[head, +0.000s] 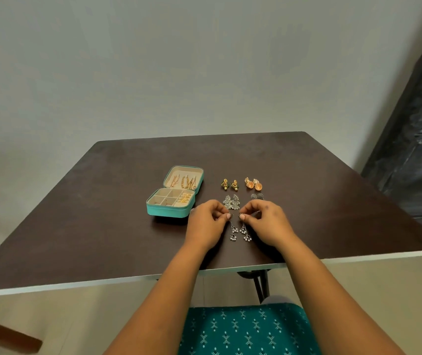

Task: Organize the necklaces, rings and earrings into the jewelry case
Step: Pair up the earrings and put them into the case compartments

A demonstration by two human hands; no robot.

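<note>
Head view, single frame.

Item 1: table, dark brown top with a pale edge, set against a grey wall.

Item 2: jewelry case, teal, open, left of centre on the table. The raised lid holds gold necklaces against its cream lining. The base is divided into small cream compartments; gold rings sit in the slotted section on its right side.

Item 3: earrings, laid out in pairs to the right of the case. Far row: a gold-and-green pair and an orange round pair. Middle row: a silver fan-shaped pair and a dark pair, partly hidden by the right hand.

Item 4: silver dangle pair with pale beads, nearest the table's front edge, lying between the two hands.

Item 5: left hand, fingers curled, thumb and forefinger pinching the top of the left dangle earring.

Item 6: right hand, fingers curled likewise, pinching the top of the right dangle earring.

Item 7: teal patterned garment at the lower edge, below the table.
</note>
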